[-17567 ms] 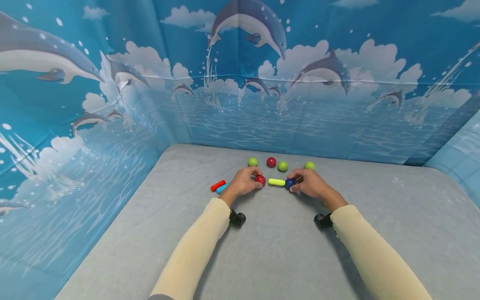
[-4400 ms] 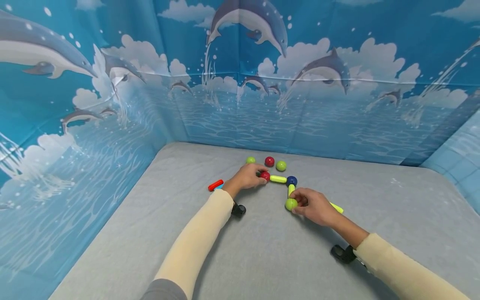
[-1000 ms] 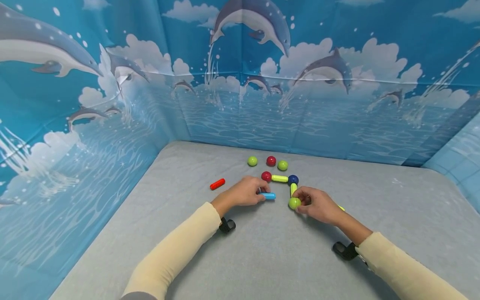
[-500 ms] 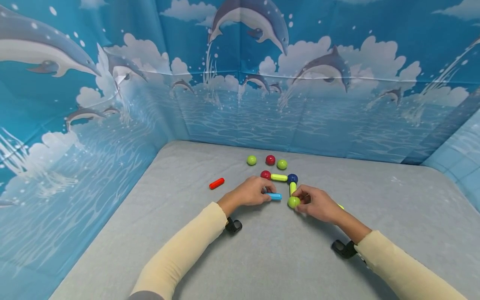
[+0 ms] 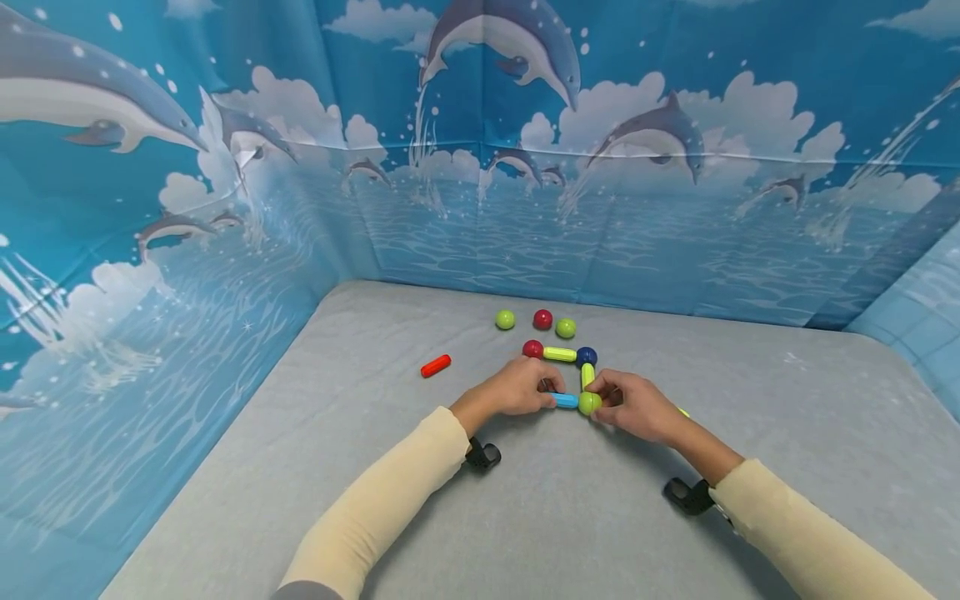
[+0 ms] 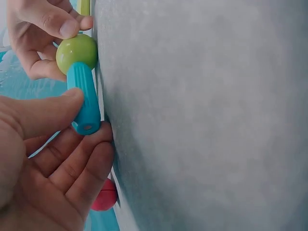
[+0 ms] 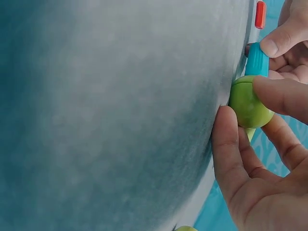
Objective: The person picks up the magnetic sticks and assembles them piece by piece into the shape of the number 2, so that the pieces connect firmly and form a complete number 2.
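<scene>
My left hand pinches a blue ribbed rod between thumb and fingers, its far end right against a green ball. My right hand grips that green ball with thumb and fingertips. From the ball a yellow rod runs back to a dark blue ball. A second yellow rod joins the blue ball to a red ball on the left. Together these pieces form a bent chain lying on the grey cloth.
Behind the chain sit two loose green balls and a red ball. A red rod lies to the left. Another yellow rod is mostly hidden behind the right hand. A dolphin-printed curtain borders the grey surface.
My left hand has left the red ball, picked up the blue rod and carried it right to the green ball. The right hand has stayed on that ball over the last second.
</scene>
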Tool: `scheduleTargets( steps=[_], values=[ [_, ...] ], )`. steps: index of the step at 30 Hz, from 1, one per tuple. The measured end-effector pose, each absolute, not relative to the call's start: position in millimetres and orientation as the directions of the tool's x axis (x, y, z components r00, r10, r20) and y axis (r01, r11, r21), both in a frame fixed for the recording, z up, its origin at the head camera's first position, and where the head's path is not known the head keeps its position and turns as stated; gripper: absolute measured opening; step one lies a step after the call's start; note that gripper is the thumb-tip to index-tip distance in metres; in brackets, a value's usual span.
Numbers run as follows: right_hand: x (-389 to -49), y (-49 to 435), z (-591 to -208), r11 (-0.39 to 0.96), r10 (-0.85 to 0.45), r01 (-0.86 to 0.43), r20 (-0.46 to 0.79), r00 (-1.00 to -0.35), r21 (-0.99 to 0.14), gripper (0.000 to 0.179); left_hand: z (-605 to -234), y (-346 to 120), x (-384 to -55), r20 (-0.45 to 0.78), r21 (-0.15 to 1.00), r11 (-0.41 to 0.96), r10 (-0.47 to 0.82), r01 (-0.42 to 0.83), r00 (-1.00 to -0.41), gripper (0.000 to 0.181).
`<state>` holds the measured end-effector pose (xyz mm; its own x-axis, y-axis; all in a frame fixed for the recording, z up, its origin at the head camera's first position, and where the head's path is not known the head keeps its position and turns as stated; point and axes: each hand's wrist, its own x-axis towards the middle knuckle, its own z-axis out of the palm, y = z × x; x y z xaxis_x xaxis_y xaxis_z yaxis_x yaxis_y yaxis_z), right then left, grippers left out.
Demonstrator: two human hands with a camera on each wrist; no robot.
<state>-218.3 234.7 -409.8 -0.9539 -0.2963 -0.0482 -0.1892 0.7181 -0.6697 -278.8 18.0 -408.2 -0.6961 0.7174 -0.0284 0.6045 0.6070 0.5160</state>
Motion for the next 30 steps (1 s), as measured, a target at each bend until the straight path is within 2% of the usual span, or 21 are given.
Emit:
scheduleTargets(
  steps=[17,27,30],
  values=[
    [-219,237,-412,0.698,-0.295,-0.182,-0.047,-0.954,-0.692,0.02,-409,20,-279,-0.015,0.494,0.626,0.7,0.603,-0.714,0.012],
    [-218,238,-410,0.69,-0.312,-0.194,-0.044,-0.949,-0.697,0.02,-405,17,-280,-0.022,0.537,0.599,0.715,0.595,-0.699,0.012],
    [-218,238,-409,0.688,-0.321,-0.199,-0.047,-0.946,-0.697,0.02,-400,9,-285,-0.021,0.555,0.604,0.697,0.572,-0.716,0.015]
  ],
)
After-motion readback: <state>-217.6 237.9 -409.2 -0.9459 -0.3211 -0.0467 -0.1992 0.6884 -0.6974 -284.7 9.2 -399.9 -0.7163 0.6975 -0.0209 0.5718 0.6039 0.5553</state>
